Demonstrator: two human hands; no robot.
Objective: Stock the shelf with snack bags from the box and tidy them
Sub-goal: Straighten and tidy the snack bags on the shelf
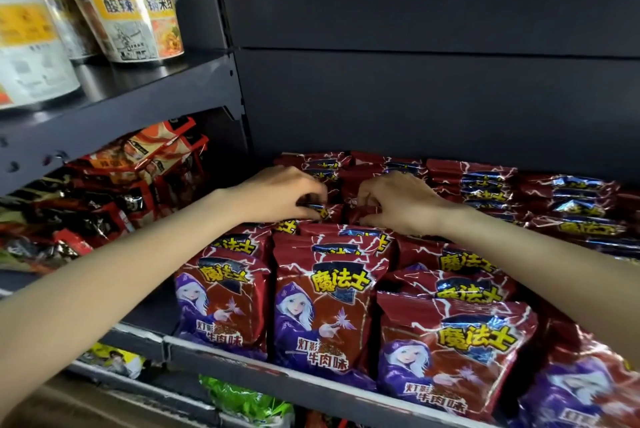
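Several dark red snack bags (323, 303) with a purple-cloaked figure stand in rows on the dark shelf (263, 367). More of the same bags (491, 185) fill the rows behind, up to the back wall. My left hand (277, 193) reaches into the middle rows, its fingers curled round the top edge of one red snack bag (320, 211). My right hand (401, 200) is just to its right, fingers curled on the crumpled top of a neighbouring red bag (360, 211). The box is not in view.
The bay to the left holds black and red noodle packets (114, 192). Above them stand paper noodle cups (135, 12) on an upper shelf. A green packet (242, 400) and a yellow one (114, 358) lie on the shelf below. The back panel (433, 91) rises dark.
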